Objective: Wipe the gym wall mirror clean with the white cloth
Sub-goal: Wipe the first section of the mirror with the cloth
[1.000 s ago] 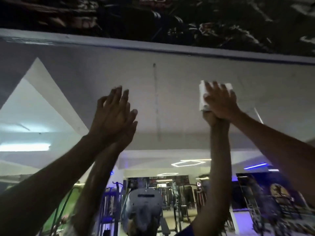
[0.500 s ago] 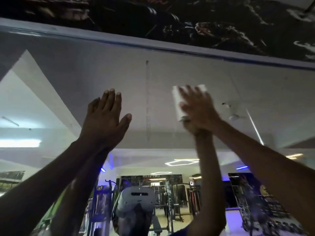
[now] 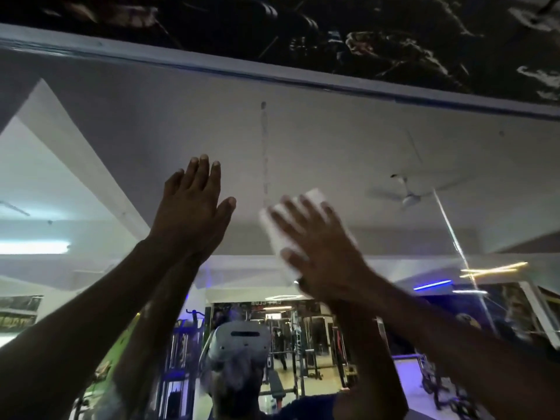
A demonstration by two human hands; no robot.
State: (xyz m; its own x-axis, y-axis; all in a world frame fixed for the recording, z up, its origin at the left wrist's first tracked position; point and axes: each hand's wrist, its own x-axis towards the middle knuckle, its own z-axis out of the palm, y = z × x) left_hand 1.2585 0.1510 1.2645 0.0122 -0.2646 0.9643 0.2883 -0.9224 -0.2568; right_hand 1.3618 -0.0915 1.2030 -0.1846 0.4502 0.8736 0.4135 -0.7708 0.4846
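Observation:
The gym wall mirror (image 3: 348, 140) fills the view, both arms raised against its upper part. My right hand (image 3: 315, 247) presses the folded white cloth (image 3: 274, 237) flat on the glass with spread, straight fingers; the hand is blurred by motion. To the left, my left hand (image 3: 194, 207) lies flat on the mirror, fingers straight and together, holding nothing. A thin vertical drip streak (image 3: 264, 153) runs down the glass between and above the hands. The reflection shows both forearms and a head wearing a headset.
The mirror's top edge (image 3: 272, 75) meets a dark patterned wall panel (image 3: 333, 31) just above. Reflected in the glass are a ceiling fan (image 3: 409, 197), ceiling lights and gym machines (image 3: 291, 344) lower down.
My right hand has slid the cloth leftward and downward across the glass toward the drip streak. My left hand has stayed flat on the mirror in about the same place.

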